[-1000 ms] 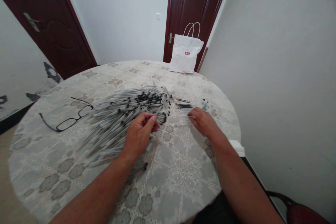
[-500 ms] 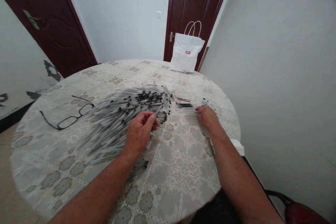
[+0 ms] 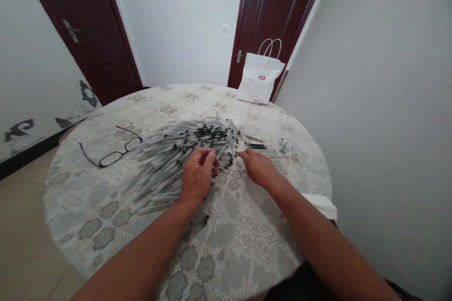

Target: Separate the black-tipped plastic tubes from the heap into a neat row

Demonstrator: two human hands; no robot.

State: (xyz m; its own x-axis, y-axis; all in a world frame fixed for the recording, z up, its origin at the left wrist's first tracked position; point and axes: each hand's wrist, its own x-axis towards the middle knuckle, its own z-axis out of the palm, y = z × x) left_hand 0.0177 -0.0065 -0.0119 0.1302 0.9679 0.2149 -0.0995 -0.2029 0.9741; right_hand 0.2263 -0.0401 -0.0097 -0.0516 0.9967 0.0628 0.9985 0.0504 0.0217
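A wide heap of thin, pale translucent sticks with black ends (image 3: 165, 150), looking like pen tubes, is spread across the table. My left hand (image 3: 199, 171) is over the heap's right part, thumb and fingers pinched together; whatever they hold is hidden. Just to its right, my right hand (image 3: 257, 165) has its fingertips closed close to the heap's edge, and I cannot make out what is between them. Beyond the right hand lie a few thin black rods (image 3: 256, 146). Blurred pale sticks (image 3: 277, 160) lie to its right, partly covered by the hand.
Eyeglasses (image 3: 113, 153) lie unfolded left of the heap on the patterned tablecloth (image 3: 247, 225). A white paper bag (image 3: 261, 77) stands at the far edge. A small clear item (image 3: 283, 145) lies at the right, and a folded white cloth (image 3: 319, 206) at the right edge.
My right hand has moved left from the pale sticks toward my left hand and the heap. The left hand stays pinched over the heap. The whole view has shifted a little.
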